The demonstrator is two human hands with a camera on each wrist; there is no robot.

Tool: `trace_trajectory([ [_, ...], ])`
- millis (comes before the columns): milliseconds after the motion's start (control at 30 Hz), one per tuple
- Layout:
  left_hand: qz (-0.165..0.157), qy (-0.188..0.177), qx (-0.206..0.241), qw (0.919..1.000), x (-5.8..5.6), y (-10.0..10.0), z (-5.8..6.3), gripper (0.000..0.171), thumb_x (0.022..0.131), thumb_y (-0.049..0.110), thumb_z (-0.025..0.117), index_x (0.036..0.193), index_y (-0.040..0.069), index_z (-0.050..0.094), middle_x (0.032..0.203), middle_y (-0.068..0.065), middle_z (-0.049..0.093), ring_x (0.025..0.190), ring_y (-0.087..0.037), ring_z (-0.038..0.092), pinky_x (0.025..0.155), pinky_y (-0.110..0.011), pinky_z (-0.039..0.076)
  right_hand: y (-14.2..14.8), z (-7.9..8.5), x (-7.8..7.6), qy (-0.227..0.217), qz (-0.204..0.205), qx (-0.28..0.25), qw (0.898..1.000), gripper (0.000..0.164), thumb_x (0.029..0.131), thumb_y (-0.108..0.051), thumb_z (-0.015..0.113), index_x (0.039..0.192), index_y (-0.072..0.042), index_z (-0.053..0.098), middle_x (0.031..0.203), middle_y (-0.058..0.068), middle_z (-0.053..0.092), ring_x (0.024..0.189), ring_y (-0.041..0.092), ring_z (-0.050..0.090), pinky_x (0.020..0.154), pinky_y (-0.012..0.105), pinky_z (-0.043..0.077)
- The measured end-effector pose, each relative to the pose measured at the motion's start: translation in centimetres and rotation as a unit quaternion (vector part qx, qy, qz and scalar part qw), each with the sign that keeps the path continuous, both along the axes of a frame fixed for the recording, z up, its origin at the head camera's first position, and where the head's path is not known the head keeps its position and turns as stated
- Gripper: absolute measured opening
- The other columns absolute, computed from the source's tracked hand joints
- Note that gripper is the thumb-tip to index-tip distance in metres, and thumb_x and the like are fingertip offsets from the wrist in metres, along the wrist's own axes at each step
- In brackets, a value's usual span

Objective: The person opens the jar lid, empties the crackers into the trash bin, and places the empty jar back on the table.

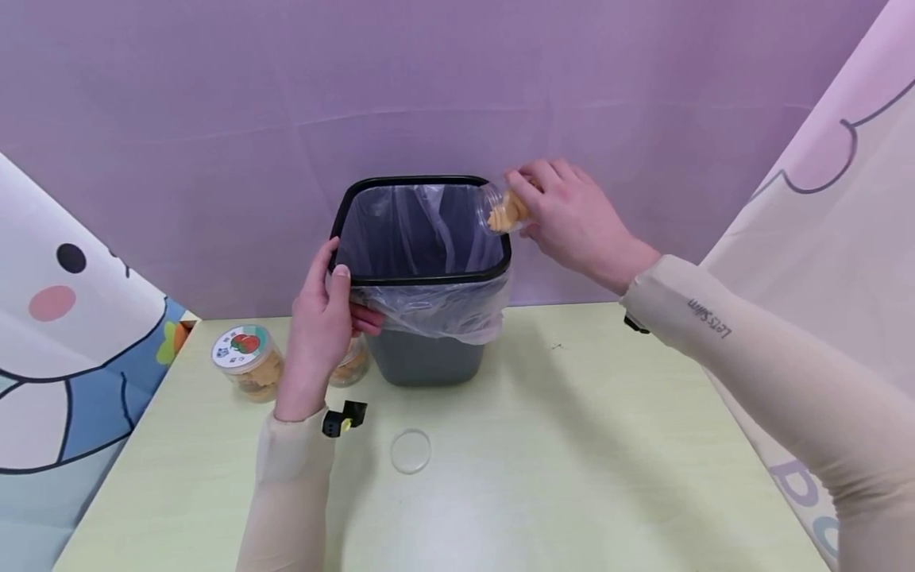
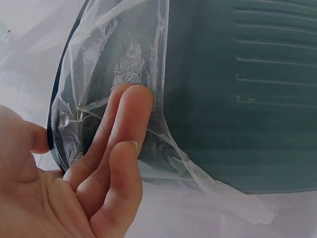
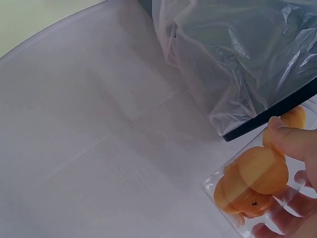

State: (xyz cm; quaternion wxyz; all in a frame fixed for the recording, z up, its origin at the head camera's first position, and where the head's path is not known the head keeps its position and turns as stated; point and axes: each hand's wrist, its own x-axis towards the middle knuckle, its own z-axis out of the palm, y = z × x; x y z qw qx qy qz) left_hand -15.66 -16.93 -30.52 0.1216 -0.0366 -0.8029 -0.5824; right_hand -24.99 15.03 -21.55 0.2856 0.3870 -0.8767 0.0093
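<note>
A dark grey trash bin [image 1: 429, 357] with a black rim stands on the table, lined with a clear plastic bag [image 1: 450, 306] folded over the rim. My left hand [image 1: 323, 314] holds its front left corner, thumb at the rim; in the left wrist view the other fingers [image 2: 131, 114] lie against the bag's outer fold. Over the bin's right rim, my right hand [image 1: 568, 214] grips a clear plastic jar [image 3: 233, 173] tipped on its side, mouth toward the bin. Orange rounded pieces [image 3: 262, 171] lie inside the jar.
A lidded jar [image 1: 245, 361] with a red fruit label stands left of my left arm. Another jar [image 1: 350, 367] is partly hidden behind my left hand. A clear round lid [image 1: 411, 451] lies on the table [image 1: 572, 445] before the bin. Purple cloth [image 1: 429, 79] hangs behind.
</note>
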Motion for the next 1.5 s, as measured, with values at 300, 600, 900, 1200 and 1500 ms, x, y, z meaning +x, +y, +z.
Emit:
trace_trajectory([
  [300,-0.002,0.005,0.004,1.0,-0.1,0.1,-0.1,0.056,0.106,0.049,0.032,0.158,0.031,0.022,0.074,-0.019,0.071,0.062,-0.039,0.07,0.056,-0.033,0.058,0.2,-0.2,-0.1,0.025,0.012,-0.012,1.0,0.069,0.073,-0.005,0.087,0.134,-0.001,0.055,0.124,0.021,0.058,0.11,0.042,0.055,0.096,0.054,0.045],
  [600,-0.002,-0.004,0.001,1.0,-0.1,0.2,0.3,0.054,0.107,0.047,0.032,0.158,0.034,0.021,0.076,-0.021,0.071,0.062,-0.039,0.07,0.055,-0.032,0.056,-0.1,-0.1,0.0,0.065,0.03,0.01,0.997,0.065,0.075,-0.005,0.086,0.134,-0.002,0.058,0.125,0.02,0.059,0.114,0.04,0.054,0.1,0.052,0.043],
  [900,-0.001,0.008,-0.018,0.9998,-0.3,0.1,0.0,0.057,0.106,0.051,0.031,0.158,0.031,0.023,0.077,-0.018,0.071,0.058,-0.029,0.069,0.056,-0.033,0.056,-1.5,-0.4,0.2,0.139,0.055,0.069,0.986,0.047,0.089,0.006,0.064,0.135,0.0,0.058,0.127,0.022,0.059,0.121,0.039,0.05,0.104,0.052,0.039],
  [1200,-0.001,0.008,-0.018,0.9998,-0.2,0.1,0.0,0.057,0.106,0.05,0.031,0.159,0.03,0.022,0.077,-0.018,0.071,0.058,-0.03,0.069,0.056,-0.033,0.056,-2.6,-1.0,0.7,0.206,0.047,0.134,0.968,0.043,0.092,0.01,0.058,0.132,-0.006,0.063,0.13,0.02,0.058,0.126,0.037,0.048,0.111,0.048,0.034],
  [1500,-0.001,0.004,-0.014,0.9999,-0.3,0.1,-0.1,0.055,0.107,0.046,0.033,0.159,0.031,0.022,0.077,-0.018,0.071,0.065,-0.042,0.069,0.059,-0.037,0.058,-3.0,-1.3,0.8,0.233,0.05,0.152,0.959,0.044,0.09,0.01,0.057,0.13,-0.005,0.063,0.13,0.021,0.056,0.126,0.038,0.048,0.112,0.049,0.032],
])
